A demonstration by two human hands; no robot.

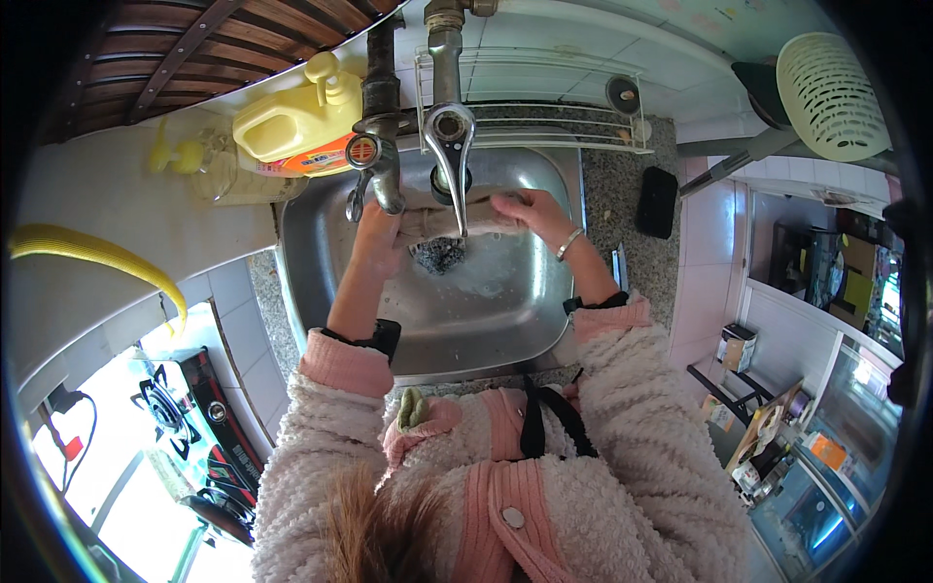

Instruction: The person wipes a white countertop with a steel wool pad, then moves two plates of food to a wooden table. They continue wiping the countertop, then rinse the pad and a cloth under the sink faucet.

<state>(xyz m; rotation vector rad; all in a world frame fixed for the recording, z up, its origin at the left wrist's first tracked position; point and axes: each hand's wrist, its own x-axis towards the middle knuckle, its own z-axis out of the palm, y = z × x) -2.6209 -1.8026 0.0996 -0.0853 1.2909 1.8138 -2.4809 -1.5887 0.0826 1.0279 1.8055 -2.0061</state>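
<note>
Over a steel sink (437, 335), a wet greyish-beige cloth (425, 224) is stretched between my two hands beneath the tap. My left hand (379, 231) grips its left end, with the fingers partly covered by the left tap (385, 175). At the other end, my right hand (536, 215) is closed on the cloth, the thumb side uppermost. The lever tap (450, 136) hangs in front of the cloth's middle and hides part of it. Below the cloth, the dark drain (439, 255) shows with some water around it.
A yellow pump bottle (296, 117) and a clear spray bottle (216, 170) stand at the back left. Behind the taps runs a white wire rack (544, 121). A black oblong object (657, 202) lies on the right counter. A gas stove (199, 418) is at the lower left.
</note>
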